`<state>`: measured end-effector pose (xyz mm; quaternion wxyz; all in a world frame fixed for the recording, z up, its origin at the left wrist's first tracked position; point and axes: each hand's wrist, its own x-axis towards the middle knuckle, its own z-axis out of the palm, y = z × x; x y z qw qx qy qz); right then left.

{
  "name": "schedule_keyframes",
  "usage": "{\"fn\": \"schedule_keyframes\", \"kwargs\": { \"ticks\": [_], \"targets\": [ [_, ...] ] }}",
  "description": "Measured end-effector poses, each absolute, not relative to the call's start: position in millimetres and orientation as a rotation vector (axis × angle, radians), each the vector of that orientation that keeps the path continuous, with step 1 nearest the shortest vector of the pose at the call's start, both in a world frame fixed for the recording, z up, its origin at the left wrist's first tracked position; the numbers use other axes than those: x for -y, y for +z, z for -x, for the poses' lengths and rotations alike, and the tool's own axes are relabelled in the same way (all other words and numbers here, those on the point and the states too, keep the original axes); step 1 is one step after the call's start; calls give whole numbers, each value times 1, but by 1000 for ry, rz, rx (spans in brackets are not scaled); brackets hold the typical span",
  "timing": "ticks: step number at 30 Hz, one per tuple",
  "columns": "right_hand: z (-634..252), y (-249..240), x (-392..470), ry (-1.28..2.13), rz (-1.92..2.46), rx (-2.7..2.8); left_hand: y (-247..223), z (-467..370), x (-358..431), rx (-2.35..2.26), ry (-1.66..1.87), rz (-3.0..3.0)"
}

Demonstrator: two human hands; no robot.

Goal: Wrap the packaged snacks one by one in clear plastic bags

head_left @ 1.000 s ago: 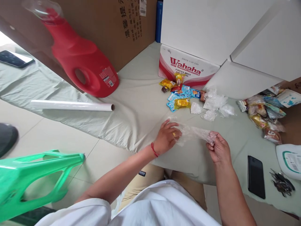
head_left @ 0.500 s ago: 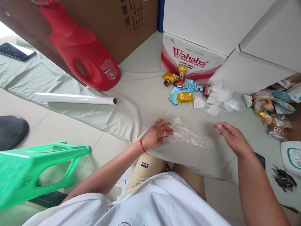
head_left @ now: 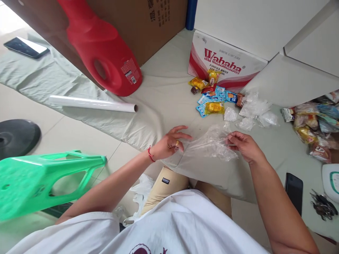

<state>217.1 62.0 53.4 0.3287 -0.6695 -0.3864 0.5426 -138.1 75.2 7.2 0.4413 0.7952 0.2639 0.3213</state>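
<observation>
Thin clear plastic film [head_left: 218,143], crumpled and see-through, stretches over the cloth between my two hands. My right hand [head_left: 245,144] pinches its right end between thumb and fingers. At the film's left end, my left hand [head_left: 172,143] has its fingers spread and looks to hold nothing; whether it touches the film's edge is hard to make out. Beyond the film lie small snack packets, among them a yellow one [head_left: 214,107] and a blue one [head_left: 231,96]. Crumpled clear plastic [head_left: 254,106] is heaped to their right.
A Wahaha carton [head_left: 227,63] stands behind the packets. On the left are a red jug [head_left: 106,53], a white roll [head_left: 92,103] and a green stool [head_left: 47,176] on the floor. More packaged snacks [head_left: 315,123], a phone [head_left: 293,190] and keys [head_left: 323,205] are at right.
My right hand has moved left and taken hold of the film, which is now bunched toward it. My left hand has lifted off the film and spread its fingers.
</observation>
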Motion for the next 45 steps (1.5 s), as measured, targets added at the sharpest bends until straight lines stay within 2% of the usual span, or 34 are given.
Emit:
{"fn": "schedule_keyframes", "kwargs": {
  "ticks": [4,8,10,13,15,22,31,41,43,45],
  "targets": [
    [-218,50,-53,1456,1722,815,9,159,-100,-1028,963,-1899],
    [-196,45,-44,1423,1556,579,14,156,-94,-1624,1297,-1311],
    [-181,45,-41,1365,1484,507,19,143,-75,-1616,1263,-1016],
    [-161,45,-35,1328,1435,492,26,110,-41,-1308,914,-876],
    [-149,44,-30,1309,1424,520,27,82,-28,-1247,849,-878],
    [-146,40,-18,1315,1456,643,4,21,-48,-1478,926,-953],
    [-225,44,-21,1427,1604,605,1,69,-57,-1496,877,-945],
    [-256,17,-24,1435,1770,855,13,115,-46,-1544,534,-1125],
    [-253,18,-23,1392,1819,896,15,120,-41,-1714,628,-1288],
    [-248,21,-21,1334,1868,908,22,120,-35,-1951,884,-1485]
  ]
}}
